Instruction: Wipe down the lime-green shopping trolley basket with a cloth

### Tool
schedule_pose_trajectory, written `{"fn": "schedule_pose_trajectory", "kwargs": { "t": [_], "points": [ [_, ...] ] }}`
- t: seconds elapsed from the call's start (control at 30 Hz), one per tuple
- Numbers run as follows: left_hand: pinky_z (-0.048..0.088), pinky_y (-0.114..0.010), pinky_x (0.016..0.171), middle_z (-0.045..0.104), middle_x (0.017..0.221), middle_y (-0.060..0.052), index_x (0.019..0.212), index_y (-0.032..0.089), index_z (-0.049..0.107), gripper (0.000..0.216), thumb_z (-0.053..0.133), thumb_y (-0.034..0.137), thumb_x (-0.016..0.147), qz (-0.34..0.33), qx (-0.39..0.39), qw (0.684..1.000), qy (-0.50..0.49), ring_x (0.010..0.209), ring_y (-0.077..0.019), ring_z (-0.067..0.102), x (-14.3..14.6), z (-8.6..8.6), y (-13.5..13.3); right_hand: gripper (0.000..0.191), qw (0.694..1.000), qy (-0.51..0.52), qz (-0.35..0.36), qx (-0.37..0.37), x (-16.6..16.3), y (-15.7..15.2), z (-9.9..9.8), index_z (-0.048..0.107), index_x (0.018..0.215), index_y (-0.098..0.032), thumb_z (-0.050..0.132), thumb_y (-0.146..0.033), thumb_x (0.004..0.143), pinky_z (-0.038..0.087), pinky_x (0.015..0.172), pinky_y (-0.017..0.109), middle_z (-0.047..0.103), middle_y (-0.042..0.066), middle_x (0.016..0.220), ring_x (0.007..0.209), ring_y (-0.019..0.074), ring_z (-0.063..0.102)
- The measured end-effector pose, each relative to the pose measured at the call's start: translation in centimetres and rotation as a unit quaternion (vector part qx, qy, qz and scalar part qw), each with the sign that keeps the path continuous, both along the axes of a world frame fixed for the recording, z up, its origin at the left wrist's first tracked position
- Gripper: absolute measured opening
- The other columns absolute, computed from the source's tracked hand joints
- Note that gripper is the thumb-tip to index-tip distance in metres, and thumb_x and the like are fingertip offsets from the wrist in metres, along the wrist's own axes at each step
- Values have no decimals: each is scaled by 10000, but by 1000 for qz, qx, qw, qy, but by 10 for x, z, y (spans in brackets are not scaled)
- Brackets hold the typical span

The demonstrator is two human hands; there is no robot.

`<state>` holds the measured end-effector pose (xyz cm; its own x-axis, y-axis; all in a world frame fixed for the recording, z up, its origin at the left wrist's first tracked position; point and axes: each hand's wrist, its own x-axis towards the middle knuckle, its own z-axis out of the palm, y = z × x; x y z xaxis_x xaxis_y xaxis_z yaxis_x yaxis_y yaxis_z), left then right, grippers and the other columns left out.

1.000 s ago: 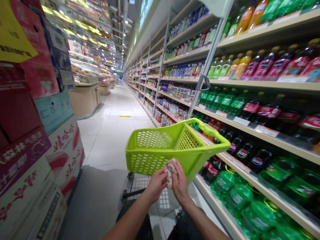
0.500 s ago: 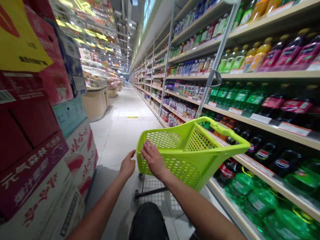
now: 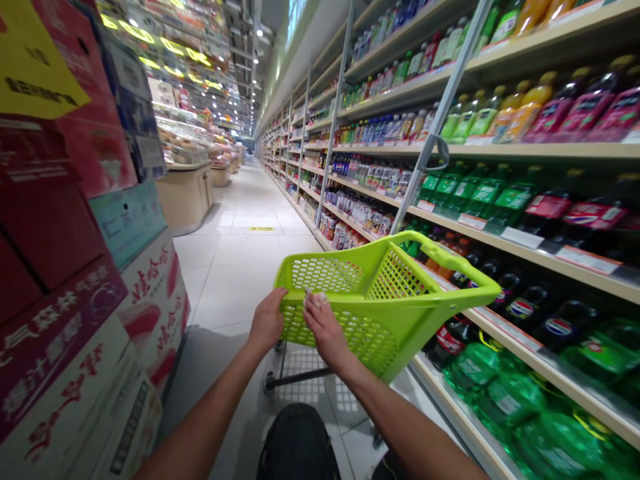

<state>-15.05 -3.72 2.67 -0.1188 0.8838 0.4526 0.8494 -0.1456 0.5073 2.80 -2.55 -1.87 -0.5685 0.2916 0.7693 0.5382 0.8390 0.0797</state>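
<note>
A lime-green shopping cart [image 3: 360,327] with perforated sides stands in front of me, its handle towards the right shelves. My left hand [image 3: 269,320] is closed around the cart's near left corner, with the fingertips at the rim. On the near side's rim lies my right hand [image 3: 325,328], pressing a crumpled whitish-pink cloth [image 3: 316,299] against the plastic. Most of the cloth is hidden under the fingers. No goods show inside the basket.
Drink shelves [image 3: 500,230] run along the right, close to the cart handle. Stacked drink cartons [image 3: 145,287] rise at my left. A tiled aisle [image 3: 235,267] leads away between them, past a display counter [image 3: 185,193]. My knee [image 3: 299,440] is below the cart.
My left hand has moved right and taken hold of the cart's corner. My right hand has slid right along the rim with the cloth. The view has turned slightly.
</note>
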Motion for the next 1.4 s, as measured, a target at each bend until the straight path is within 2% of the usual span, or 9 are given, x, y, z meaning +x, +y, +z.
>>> {"fn": "schedule_pose_trajectory", "kwargs": {
  "t": [0.13, 0.2, 0.37, 0.53, 0.7, 0.9, 1.13, 1.3, 1.4],
  "points": [
    [296, -411, 1015, 466, 1302, -71, 1198, 156, 474, 618, 328, -17, 623, -41, -37, 992, 112, 1239, -189, 366, 26, 2, 2, 284, 998, -59, -9, -21, 28, -7, -26, 556, 1105, -191, 384, -146, 884, 336, 1028, 400, 499, 66, 1260, 1272, 157, 294],
    [279, -433, 1016, 450, 1314, -89, 1211, 139, 461, 601, 324, -9, 645, -42, -50, 990, 127, 1246, -201, 354, 35, 4, 5, 295, 998, -54, -23, -31, 35, -8, -23, 539, 1129, -194, 377, -146, 887, 320, 1038, 406, 462, 59, 1295, 1284, 160, 266],
    [273, -461, 1008, 460, 1306, -90, 1239, 157, 424, 530, 314, 77, 727, -66, -67, 994, 62, 1219, -197, 389, 61, 17, 23, 313, 998, -7, -67, 3, 41, 10, 9, 516, 1160, -148, 376, -118, 882, 303, 1041, 452, 475, 85, 1282, 1307, 192, 193],
    [172, -548, 1016, 566, 1192, -74, 1084, 211, 559, 353, 325, 260, 824, -84, -111, 990, 32, 1129, -224, 469, 88, 31, 35, 277, 995, -71, -72, 9, 65, 3, -15, 568, 1087, -177, 372, -165, 892, 382, 1002, 361, 555, 63, 1198, 1265, 167, 308],
    [145, -577, 1007, 611, 1116, -57, 915, 230, 622, 376, 267, 338, 856, -86, -120, 989, 19, 1080, -233, 500, 100, 37, 38, 322, 993, -47, -105, 21, 87, 9, -1, 505, 1170, -168, 369, -117, 883, 358, 1012, 440, 485, 59, 1276, 1285, 210, 260],
    [60, -652, 979, 549, 1209, -67, 978, 218, 579, 336, 275, 306, 863, -95, -141, 985, -11, 1229, -256, 353, 120, 34, 39, 301, 995, -41, -86, 2, 112, 6, -27, 537, 1132, -175, 349, -161, 897, 438, 952, 361, 592, 72, 1145, 1218, 156, 389],
    [35, -682, 964, 534, 1215, -82, 992, 206, 541, 295, 293, 300, 860, -95, -133, 986, -8, 1267, -270, 293, 139, 32, 48, 394, 991, 27, -126, 22, 131, 21, 13, 432, 1246, -201, 368, -88, 873, 351, 1012, 458, 475, 74, 1283, 1286, 193, 251],
    [58, -683, 965, 519, 1231, -97, 1023, 192, 523, 296, 295, 275, 856, -92, -138, 986, 20, 1268, -280, 287, 143, 33, 48, 380, 991, 13, -133, 3, 156, 20, -13, 427, 1253, -203, 339, -113, 895, 392, 999, 358, 505, 65, 1256, 1261, 135, 305],
    [86, -660, 981, 531, 1214, -117, 1055, 167, 515, 298, 358, 234, 811, -63, -142, 985, 76, 1252, -279, 318, 147, 36, 49, 428, 992, 20, -126, -10, 174, 18, 0, 383, 1287, -217, 367, -90, 879, 330, 1038, 383, 449, 54, 1308, 1277, 143, 274]
  ]
}}
